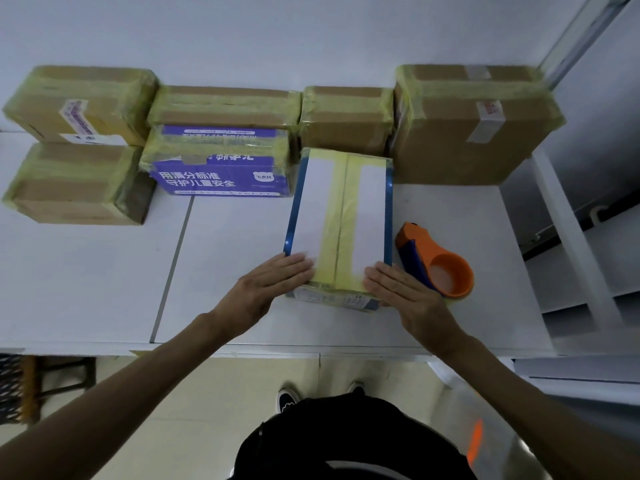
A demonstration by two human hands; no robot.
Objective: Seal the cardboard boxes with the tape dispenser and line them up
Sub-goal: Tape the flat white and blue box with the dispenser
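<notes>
Head view: a white-topped box with blue edges is seen lying flat on the tabletop, its long side running away from the person. A broad band of yellow tape is laid lengthwise over its centre seam. The left hand is placed on the near left corner of the box and the right hand on the near right corner. Both are laid flat with fingers straight, and nothing is gripped by either.

The orange and blue tape dispenser is set down on the tabletop just beside the box's right edge, close to the right hand.

Along the far side, taped boxes are ranged against the wall:
- two brown boxes at the left, one behind the other
- a purple printed box with a flat brown box behind it
- a small brown box touched by the far end of the white-topped box
- a large brown box at the right
</notes>
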